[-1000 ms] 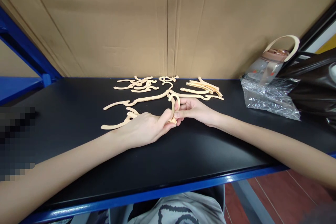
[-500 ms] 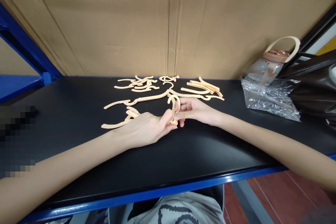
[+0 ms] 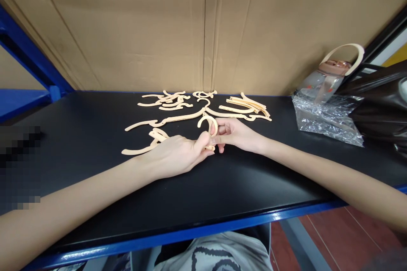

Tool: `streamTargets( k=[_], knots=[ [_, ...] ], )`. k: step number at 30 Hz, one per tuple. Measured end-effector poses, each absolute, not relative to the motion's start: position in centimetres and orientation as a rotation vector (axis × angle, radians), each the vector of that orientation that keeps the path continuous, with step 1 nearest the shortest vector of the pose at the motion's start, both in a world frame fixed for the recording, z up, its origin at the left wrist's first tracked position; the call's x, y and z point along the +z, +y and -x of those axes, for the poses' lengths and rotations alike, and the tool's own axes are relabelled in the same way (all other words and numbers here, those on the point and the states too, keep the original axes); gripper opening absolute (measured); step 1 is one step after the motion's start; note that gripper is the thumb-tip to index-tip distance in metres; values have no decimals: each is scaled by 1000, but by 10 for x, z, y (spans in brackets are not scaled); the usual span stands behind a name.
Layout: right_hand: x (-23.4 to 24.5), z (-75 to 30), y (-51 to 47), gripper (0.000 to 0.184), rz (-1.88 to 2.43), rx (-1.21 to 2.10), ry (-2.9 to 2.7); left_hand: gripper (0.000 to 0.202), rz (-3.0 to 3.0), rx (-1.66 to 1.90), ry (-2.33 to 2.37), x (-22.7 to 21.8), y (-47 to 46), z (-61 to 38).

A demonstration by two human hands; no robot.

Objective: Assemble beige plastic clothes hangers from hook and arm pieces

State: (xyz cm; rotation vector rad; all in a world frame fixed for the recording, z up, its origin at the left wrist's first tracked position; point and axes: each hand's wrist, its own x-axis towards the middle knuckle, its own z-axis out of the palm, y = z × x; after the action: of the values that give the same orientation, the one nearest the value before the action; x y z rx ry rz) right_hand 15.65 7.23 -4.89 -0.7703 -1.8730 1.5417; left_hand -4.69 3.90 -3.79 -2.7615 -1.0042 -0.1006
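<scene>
Just above the middle of the black table, my hands meet with their fingertips together. My left hand grips a cream plastic hanger arm, whose curved end sticks out to the left past my wrist. Between thumb and fingers, my right hand pinches a cream hanger hook that curls upward. The joint between hook and arm is hidden by my fingers. Directly behind lies a full clothes hanger, spread flat with its hook pointing away from me.
Loose end pieces are piled at the back left. Small hooks lie at the back middle, straight arm pieces at the back right. A water bottle and a clear plastic bag stand at right. Cardboard walls the back.
The hook between my fingers has turned, its open tip swinging to the left. Both hands have stayed in nearly the same place.
</scene>
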Motion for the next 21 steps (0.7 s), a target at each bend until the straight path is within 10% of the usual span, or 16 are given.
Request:
streamTargets(
  k=[21],
  knots=[
    [-50,-161,77,29,849,1549,-1874,5,2848,-385,-900,-40,44,56]
  ],
)
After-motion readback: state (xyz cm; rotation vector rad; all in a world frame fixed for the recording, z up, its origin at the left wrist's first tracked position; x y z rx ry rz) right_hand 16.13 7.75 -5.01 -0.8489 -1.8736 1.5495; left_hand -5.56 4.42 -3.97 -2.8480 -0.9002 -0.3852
